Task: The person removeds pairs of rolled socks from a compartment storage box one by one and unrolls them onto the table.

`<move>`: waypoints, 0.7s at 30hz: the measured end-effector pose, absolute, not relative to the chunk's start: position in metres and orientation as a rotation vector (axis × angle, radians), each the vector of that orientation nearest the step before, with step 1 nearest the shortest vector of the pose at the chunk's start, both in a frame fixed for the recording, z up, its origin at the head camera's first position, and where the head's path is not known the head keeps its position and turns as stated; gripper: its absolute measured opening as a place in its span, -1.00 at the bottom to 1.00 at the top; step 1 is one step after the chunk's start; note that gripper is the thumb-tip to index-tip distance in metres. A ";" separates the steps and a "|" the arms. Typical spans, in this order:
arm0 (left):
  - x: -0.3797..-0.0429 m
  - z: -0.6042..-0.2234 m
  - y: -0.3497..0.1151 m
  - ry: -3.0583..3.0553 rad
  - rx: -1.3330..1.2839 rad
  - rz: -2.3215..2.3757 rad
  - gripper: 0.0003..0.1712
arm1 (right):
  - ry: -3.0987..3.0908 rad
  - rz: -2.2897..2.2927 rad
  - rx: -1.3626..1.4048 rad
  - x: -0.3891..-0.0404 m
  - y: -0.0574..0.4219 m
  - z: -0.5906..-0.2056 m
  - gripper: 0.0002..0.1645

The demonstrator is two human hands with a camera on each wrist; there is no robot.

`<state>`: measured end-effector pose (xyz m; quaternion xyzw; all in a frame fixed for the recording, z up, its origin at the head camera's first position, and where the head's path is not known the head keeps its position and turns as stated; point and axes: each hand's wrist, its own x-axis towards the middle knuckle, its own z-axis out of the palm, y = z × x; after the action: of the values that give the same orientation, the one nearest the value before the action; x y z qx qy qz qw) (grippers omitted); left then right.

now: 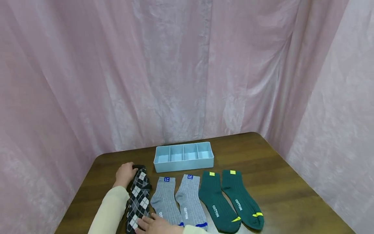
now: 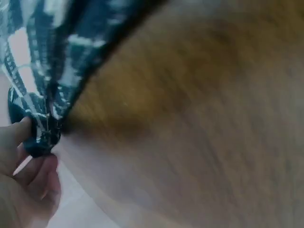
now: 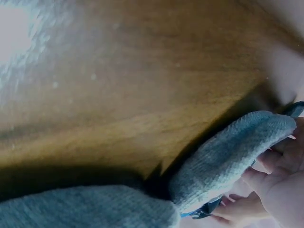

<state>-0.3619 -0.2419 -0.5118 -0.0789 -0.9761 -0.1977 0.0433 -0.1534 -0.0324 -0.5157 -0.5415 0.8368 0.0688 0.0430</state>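
At the left of the row, a black, grey and white argyle sock (image 1: 140, 195) lies lengthwise on the table. My left hand (image 1: 125, 174) pinches its dark upper end; in the left wrist view, thumb and fingers (image 2: 40, 178) close on the gathered sock (image 2: 28, 61). Low in the head view, my right hand (image 1: 159, 225) has its fingers spread, with the fingertips at the argyle sock's lower part. It reaches across the lower end of a grey sock (image 1: 166, 195). In the right wrist view, grey knit (image 3: 232, 156) partly hides the fingers (image 3: 256, 180).
Another grey sock (image 1: 190, 198) lies beside the first, then two green socks (image 1: 214, 198) with yellow tags. Behind them stands a light blue box (image 1: 184, 165) with several compartments. Pink curtains (image 1: 175, 71) hang behind the brown wooden table (image 1: 286, 195).
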 end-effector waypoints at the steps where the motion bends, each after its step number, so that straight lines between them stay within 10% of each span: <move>1: -0.361 -0.510 -0.242 -2.942 -0.247 -0.578 -0.58 | 2.565 0.241 -1.660 -0.154 -0.033 -0.515 -0.31; 9: -0.342 -0.502 -0.242 -2.845 -0.844 -0.361 -0.81 | 2.570 0.256 -1.619 -0.155 -0.037 -0.511 -0.32; 15: -0.328 -0.504 -0.245 -3.257 -0.747 -0.435 -0.19 | 2.575 0.258 -1.594 -0.156 -0.038 -0.510 -0.33; 21: -0.327 -0.498 -0.267 -3.305 -0.561 -0.521 -0.04 | 2.554 0.314 -1.504 -0.160 -0.046 -0.503 -0.26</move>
<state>-0.3267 -0.2673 -0.4983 -0.1640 -0.9666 -0.1522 -0.1251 -0.1597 -0.0463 -0.5025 -0.5029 0.8542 0.1051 0.0805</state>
